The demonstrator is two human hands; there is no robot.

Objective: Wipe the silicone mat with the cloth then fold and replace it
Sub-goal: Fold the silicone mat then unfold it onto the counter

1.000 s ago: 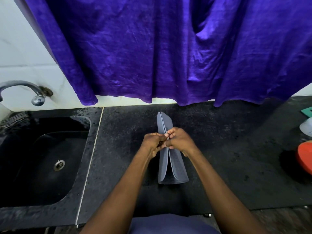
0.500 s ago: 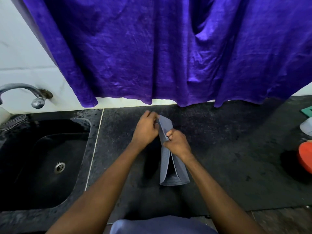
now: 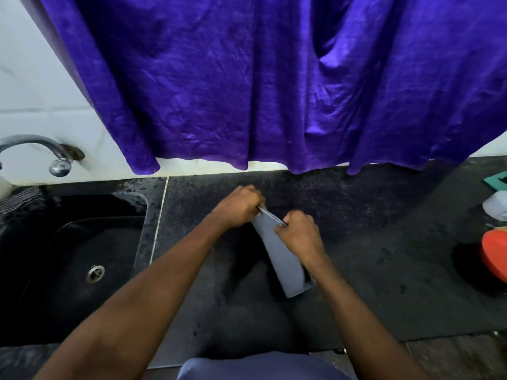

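The silicone mat [image 3: 282, 259], grey and folded double, stands on edge on the dark counter [image 3: 384, 256] to the right of the sink, tilted, with its paired edges uppermost. The left hand [image 3: 238, 207] pinches the far end of those top edges and the right hand [image 3: 299, 234] is curled round the near end, so both hands grasp the mat and neither is free. The step in hand looks like the folding. To do it well, bring the two edges flush along their whole length before pressing, then lay the mat flat and run a palm down the crease, since silicone will likely spring open if let go early. To the left are the black sink [image 3: 82, 242] and its tap [image 3: 57, 160], with what may be a checked cloth [image 3: 19, 198] at the sink's back corner, too dim to be sure. A purple curtain [image 3: 274, 91] hangs over the counter's back edge, its hem just behind the hands. A red-orange object [image 3: 493, 256] and a pale container [image 3: 496, 209] sit at the far right, well apart from the mat, so none of these seems to stand in the way
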